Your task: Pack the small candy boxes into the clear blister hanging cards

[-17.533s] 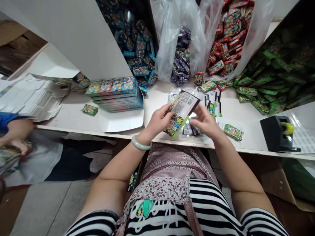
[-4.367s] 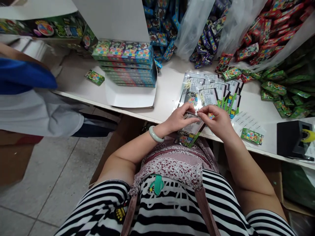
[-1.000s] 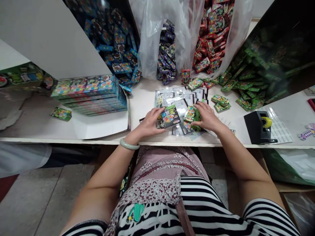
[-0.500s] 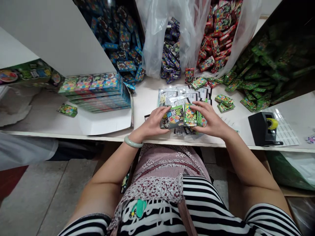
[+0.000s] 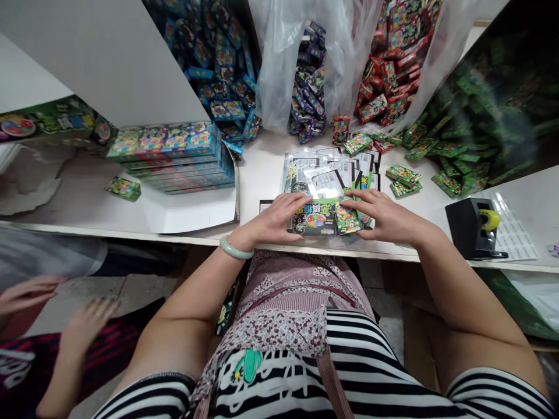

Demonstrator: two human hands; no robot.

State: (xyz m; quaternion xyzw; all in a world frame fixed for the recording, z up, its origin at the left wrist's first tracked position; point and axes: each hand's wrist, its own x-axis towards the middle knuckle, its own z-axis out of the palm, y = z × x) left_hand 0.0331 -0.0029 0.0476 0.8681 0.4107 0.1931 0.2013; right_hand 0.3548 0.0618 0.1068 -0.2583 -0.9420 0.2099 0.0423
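My left hand (image 5: 286,218), with a pale bangle on its wrist, grips the left end of a dark packet (image 5: 315,220) with green along its top and colourful print. My right hand (image 5: 378,215) has its thumb and fingers around a small green candy box (image 5: 348,217), which lies against the packet's right end. Both are held low near the table's front edge. Just behind them, flat clear-and-black printed packets (image 5: 325,181) lie in an overlapping pile, partly covered by my fingers.
Blue boxes (image 5: 227,110), purple boxes (image 5: 305,110), red boxes (image 5: 388,81) and green boxes (image 5: 463,148) are heaped at the back. Stacked cartons (image 5: 174,154) stand left. A black tape dispenser (image 5: 467,227) sits right. Another person's hands (image 5: 87,323) show at lower left.
My hands have come slightly lower and right, with the green box still against the dark packet. Another person's hands and arm have entered at lower left. The view has shifted slightly.
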